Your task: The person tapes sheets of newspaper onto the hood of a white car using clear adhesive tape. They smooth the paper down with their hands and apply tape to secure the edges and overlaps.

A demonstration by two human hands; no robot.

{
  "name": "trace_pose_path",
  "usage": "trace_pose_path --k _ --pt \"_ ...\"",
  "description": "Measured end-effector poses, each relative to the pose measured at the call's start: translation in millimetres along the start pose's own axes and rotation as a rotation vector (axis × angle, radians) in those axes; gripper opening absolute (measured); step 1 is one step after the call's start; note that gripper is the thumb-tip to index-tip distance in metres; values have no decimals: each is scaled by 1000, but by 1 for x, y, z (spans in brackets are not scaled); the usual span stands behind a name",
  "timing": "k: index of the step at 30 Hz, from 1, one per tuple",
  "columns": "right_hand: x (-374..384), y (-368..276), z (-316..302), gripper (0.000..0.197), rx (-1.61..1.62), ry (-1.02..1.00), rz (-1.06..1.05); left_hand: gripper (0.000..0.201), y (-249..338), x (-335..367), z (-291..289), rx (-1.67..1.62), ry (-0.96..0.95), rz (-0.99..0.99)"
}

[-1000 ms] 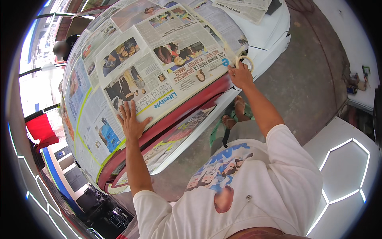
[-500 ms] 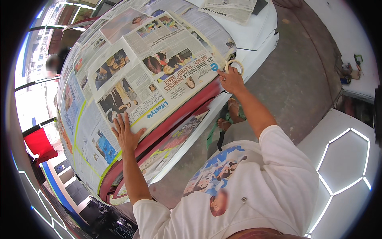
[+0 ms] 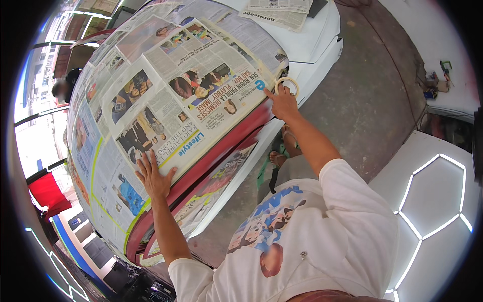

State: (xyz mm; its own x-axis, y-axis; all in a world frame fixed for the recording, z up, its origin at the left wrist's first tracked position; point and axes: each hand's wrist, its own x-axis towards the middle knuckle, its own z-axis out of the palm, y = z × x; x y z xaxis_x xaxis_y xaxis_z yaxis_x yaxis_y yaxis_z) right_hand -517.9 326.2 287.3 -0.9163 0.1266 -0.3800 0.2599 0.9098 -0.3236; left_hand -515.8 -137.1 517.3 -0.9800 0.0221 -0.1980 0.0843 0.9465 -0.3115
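My left hand [image 3: 157, 177] lies flat with fingers spread on the lower left part of a large newspaper sheet [image 3: 166, 65], which covers a car's curved surface. In my right hand [image 3: 284, 104] is a roll of cream masking tape [image 3: 297, 87], held at the sheet's right corner. The index finger of that hand reaches onto the paper's edge. Pale tape seems to run along the sheet's lower border, beside an uncovered dark red body panel [image 3: 221, 146]. Yellow-green tape strips [image 3: 94, 168] cross the paper at the left.
White bodywork [image 3: 322, 50] adjoins the covered area, with loose newspaper [image 3: 279, 15] on top. Newspaper also hangs below the red panel. At the far left is another person [image 3: 64, 88], partly hidden by the car. Small items [image 3: 436, 85] sit by the right wall, near a panel with lit hexagons [image 3: 437, 196].
The whole view has shifted slightly, so the car sits a little further left. Both hands keep their places on the newspaper, and the tape roll stays in my right hand.
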Motion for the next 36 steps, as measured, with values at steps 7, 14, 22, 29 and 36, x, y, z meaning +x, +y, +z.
trace_pose_path --k 7,14,22,29,36 --pt "2 3 4 79 -7 51 4 94 7 -2 1 -5 -1 -62" --pt "6 2 13 78 -102 100 -21 78 -27 -5 14 -118 15 42" --pt "7 -1 15 84 -133 62 -28 87 -89 -24 -17 -45 -75 32" --pt "18 8 18 84 -218 62 -28 90 -93 -33 -21 -108 -117 16" --pt "15 4 15 82 -159 100 -57 96 -91 -38 -14 -156 -112 -36"
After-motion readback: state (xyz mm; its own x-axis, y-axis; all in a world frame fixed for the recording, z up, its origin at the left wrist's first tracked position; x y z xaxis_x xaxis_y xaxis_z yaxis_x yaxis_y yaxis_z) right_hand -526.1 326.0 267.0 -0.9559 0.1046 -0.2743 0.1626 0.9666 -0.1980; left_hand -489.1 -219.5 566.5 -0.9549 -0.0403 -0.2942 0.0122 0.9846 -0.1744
